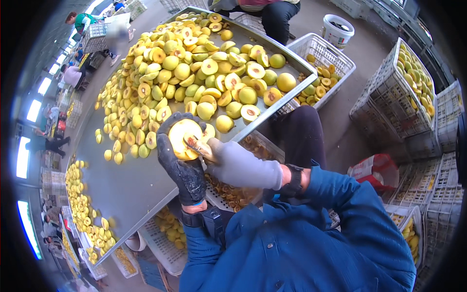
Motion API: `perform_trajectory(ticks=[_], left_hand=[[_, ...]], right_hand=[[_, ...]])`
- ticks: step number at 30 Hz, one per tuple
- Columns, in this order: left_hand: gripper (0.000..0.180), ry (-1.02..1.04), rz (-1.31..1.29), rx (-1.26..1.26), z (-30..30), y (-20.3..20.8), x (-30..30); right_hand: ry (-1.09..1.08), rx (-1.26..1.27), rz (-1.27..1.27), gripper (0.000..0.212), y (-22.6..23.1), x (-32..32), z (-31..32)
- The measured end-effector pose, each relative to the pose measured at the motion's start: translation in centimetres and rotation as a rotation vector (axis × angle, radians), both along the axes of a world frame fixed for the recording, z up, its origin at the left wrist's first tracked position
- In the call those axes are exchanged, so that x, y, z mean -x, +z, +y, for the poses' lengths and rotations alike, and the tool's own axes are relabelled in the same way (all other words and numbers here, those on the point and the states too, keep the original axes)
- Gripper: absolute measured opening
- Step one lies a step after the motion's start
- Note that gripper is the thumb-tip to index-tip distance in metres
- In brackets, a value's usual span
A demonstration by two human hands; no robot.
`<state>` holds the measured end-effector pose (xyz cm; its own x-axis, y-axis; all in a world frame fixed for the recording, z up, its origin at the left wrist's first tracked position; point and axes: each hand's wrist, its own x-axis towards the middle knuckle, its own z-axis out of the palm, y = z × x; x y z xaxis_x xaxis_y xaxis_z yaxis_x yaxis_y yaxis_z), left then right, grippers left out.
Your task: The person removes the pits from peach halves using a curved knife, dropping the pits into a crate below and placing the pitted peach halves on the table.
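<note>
My left hand, in a dark glove, is closed round a yellow peach half with its cut face up. My right hand, in a grey glove, grips a short pitting knife. Its tip is at the middle of the cut face, where reddish flesh shows. Just beyond my hands, a heap of halved yellow peaches covers much of a metal table; several halves show brown pits or hollows. Under my right forearm, a crate of brown pits and scraps stands below the table edge.
A white crate of peach halves stands right of the table, near a white bucket. Stacked crates fill the far right, by a red-and-white bag. Another crate sits under the table. Another person sits across it.
</note>
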<state>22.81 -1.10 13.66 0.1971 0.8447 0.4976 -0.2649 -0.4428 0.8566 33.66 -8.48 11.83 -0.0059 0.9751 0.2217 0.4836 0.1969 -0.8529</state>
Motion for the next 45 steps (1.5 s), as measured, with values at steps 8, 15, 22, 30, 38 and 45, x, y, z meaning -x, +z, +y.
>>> perform_trajectory(ticks=[8, 15, 22, 30, 38, 45], left_hand=[[0.060, -0.133, -0.022, 0.162, -1.7, 0.5, 0.1], [0.052, 0.123, -0.102, 0.178, -2.1, -2.2, 2.1], [0.057, -0.003, -0.108, 0.341, -3.8, 0.1, 2.9], [0.066, -0.250, -0.345, 0.556, -2.3, -0.9, 4.0], [0.051, -0.086, 0.070, 0.286, -1.8, -0.2, 3.8], [0.019, 0.100, 0.503, -0.041, -1.2, -0.9, 3.9]], right_hand=[[0.114, 0.360, 0.564, 0.030, 1.7, -1.3, -0.4], [0.059, 0.125, -0.110, 0.024, 1.6, -0.9, -0.3], [0.047, -0.149, -0.378, 0.020, 1.0, 0.6, -1.5], [0.035, -0.107, -0.355, 0.020, 0.3, 1.6, -2.0], [0.074, 0.057, -0.251, 0.021, 1.0, 0.7, -1.8], [0.159, 0.060, -0.316, 0.022, -1.4, -0.1, 0.2]])
